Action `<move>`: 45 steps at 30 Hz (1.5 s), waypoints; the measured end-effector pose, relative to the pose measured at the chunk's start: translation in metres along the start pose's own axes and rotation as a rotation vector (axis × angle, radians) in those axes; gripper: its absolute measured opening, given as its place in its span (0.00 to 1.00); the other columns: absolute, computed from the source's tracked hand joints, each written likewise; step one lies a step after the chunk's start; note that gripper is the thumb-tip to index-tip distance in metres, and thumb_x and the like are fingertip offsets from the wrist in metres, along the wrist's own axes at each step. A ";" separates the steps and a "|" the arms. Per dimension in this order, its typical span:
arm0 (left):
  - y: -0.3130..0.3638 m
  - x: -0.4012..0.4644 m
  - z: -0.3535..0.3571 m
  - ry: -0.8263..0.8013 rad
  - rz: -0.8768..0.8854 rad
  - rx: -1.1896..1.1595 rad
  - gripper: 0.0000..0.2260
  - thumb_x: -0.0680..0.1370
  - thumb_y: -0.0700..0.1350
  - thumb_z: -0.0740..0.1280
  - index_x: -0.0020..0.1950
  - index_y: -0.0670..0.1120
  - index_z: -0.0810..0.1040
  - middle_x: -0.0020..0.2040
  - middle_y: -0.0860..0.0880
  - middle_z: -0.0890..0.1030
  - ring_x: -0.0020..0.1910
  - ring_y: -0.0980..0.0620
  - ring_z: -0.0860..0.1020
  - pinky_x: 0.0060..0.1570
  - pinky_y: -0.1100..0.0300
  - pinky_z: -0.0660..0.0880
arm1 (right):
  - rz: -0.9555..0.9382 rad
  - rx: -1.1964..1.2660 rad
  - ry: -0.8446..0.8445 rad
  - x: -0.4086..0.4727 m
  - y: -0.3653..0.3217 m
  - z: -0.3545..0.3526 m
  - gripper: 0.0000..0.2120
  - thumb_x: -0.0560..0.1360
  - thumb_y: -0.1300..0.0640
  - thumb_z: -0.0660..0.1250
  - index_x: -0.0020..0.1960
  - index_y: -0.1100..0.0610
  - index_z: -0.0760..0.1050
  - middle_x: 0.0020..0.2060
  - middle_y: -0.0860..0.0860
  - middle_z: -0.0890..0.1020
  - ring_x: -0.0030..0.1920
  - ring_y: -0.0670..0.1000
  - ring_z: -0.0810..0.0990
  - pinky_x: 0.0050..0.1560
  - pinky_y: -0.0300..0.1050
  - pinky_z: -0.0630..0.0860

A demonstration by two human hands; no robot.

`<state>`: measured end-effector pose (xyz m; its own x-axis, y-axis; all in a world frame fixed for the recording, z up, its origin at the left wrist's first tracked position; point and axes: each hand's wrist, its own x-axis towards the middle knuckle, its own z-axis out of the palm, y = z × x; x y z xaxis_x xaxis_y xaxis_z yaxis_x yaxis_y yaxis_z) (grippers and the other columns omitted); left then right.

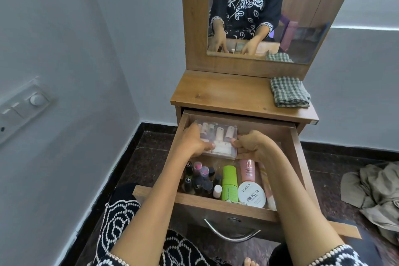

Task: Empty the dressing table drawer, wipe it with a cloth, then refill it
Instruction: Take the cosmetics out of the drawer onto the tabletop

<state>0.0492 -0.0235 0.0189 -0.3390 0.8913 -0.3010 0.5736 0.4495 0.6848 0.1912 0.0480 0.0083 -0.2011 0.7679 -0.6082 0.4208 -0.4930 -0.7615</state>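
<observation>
The wooden drawer (295, 157) of the dressing table is pulled out wide. At its back lies a clear plastic box (218, 136) with small bottles inside. My left hand (194, 140) grips the box's left side and my right hand (250, 144) grips its right side. Nearer the front of the drawer stand several dark nail polish bottles (200, 179), a green tube (229, 181), a pink tube (247, 169) and a round white nail polish wipes tub (251, 195). A folded checked cloth (289, 92) rests on the tabletop's right end.
The tabletop (224, 93) is bare wood left of the cloth, with a mirror (259, 17) above it. A crumpled beige garment (375, 196) lies on the dark floor to the right. A wall with a switch panel (23, 106) stands close on the left.
</observation>
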 end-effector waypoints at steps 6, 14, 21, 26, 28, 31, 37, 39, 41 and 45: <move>-0.006 -0.027 -0.013 0.030 0.068 -0.241 0.43 0.65 0.39 0.78 0.74 0.43 0.58 0.70 0.46 0.68 0.67 0.46 0.69 0.63 0.55 0.67 | -0.023 0.141 -0.039 -0.030 0.004 -0.005 0.03 0.77 0.69 0.63 0.51 0.67 0.73 0.44 0.60 0.80 0.33 0.52 0.80 0.29 0.45 0.80; -0.011 -0.055 -0.035 0.087 0.177 -0.382 0.49 0.60 0.30 0.78 0.75 0.43 0.56 0.71 0.44 0.67 0.69 0.47 0.67 0.63 0.56 0.67 | -0.193 0.229 -0.023 -0.062 -0.003 0.000 0.20 0.76 0.67 0.65 0.66 0.68 0.66 0.48 0.62 0.79 0.38 0.52 0.79 0.42 0.48 0.80; -0.004 -0.044 -0.061 0.243 0.273 -0.433 0.48 0.60 0.29 0.77 0.74 0.40 0.57 0.70 0.42 0.68 0.68 0.46 0.68 0.59 0.59 0.69 | -0.459 0.058 -0.057 -0.070 -0.027 0.007 0.21 0.71 0.69 0.71 0.62 0.66 0.72 0.52 0.59 0.82 0.54 0.57 0.81 0.60 0.55 0.76; -0.001 -0.012 -0.075 0.238 0.246 -0.468 0.49 0.61 0.28 0.76 0.76 0.42 0.54 0.71 0.41 0.66 0.69 0.45 0.67 0.63 0.52 0.71 | -0.585 -0.190 -0.049 -0.053 -0.049 0.017 0.28 0.68 0.69 0.73 0.66 0.60 0.70 0.59 0.52 0.79 0.61 0.51 0.76 0.66 0.47 0.70; -0.001 0.001 -0.078 0.219 0.225 -0.496 0.49 0.62 0.27 0.76 0.76 0.42 0.53 0.72 0.41 0.65 0.69 0.45 0.67 0.62 0.53 0.70 | -0.617 -0.238 0.019 -0.039 -0.058 0.023 0.27 0.70 0.68 0.71 0.67 0.62 0.68 0.62 0.55 0.77 0.64 0.53 0.75 0.67 0.47 0.70; -0.002 0.018 -0.079 0.190 0.204 -0.500 0.48 0.65 0.28 0.74 0.76 0.44 0.50 0.73 0.41 0.63 0.69 0.45 0.66 0.65 0.53 0.69 | -0.619 -0.280 0.069 -0.021 -0.067 0.030 0.25 0.73 0.67 0.69 0.68 0.63 0.66 0.63 0.56 0.76 0.65 0.54 0.74 0.66 0.46 0.70; 0.000 0.046 -0.083 0.182 0.188 -0.398 0.41 0.72 0.30 0.69 0.77 0.44 0.47 0.73 0.42 0.63 0.69 0.45 0.67 0.66 0.55 0.66 | -0.613 -0.316 0.107 -0.001 -0.078 0.034 0.23 0.74 0.64 0.69 0.67 0.63 0.68 0.63 0.57 0.76 0.65 0.55 0.74 0.67 0.51 0.69; 0.000 0.053 -0.085 0.195 0.175 -0.368 0.39 0.73 0.31 0.67 0.77 0.44 0.47 0.73 0.42 0.63 0.69 0.45 0.67 0.67 0.55 0.66 | -0.603 -0.329 0.124 -0.001 -0.082 0.034 0.22 0.74 0.63 0.69 0.67 0.64 0.69 0.63 0.57 0.77 0.65 0.55 0.74 0.68 0.50 0.69; 0.000 0.060 -0.086 0.204 0.170 -0.336 0.38 0.74 0.31 0.67 0.77 0.43 0.48 0.74 0.42 0.62 0.70 0.44 0.66 0.67 0.54 0.65 | -0.598 -0.341 0.157 0.002 -0.085 0.034 0.22 0.74 0.63 0.69 0.66 0.65 0.69 0.63 0.57 0.76 0.64 0.55 0.74 0.67 0.48 0.69; 0.000 0.074 -0.087 0.245 0.171 -0.303 0.34 0.76 0.33 0.65 0.76 0.42 0.51 0.74 0.42 0.63 0.71 0.43 0.65 0.66 0.54 0.68 | -0.605 -0.366 0.284 0.015 -0.085 0.033 0.22 0.71 0.58 0.73 0.63 0.62 0.74 0.59 0.55 0.80 0.60 0.53 0.77 0.61 0.46 0.73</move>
<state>-0.0410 0.0374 0.0542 -0.4466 0.8944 -0.0245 0.4045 0.2263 0.8861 0.1232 0.0884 0.0568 -0.2756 0.9612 0.0101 0.5864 0.1764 -0.7906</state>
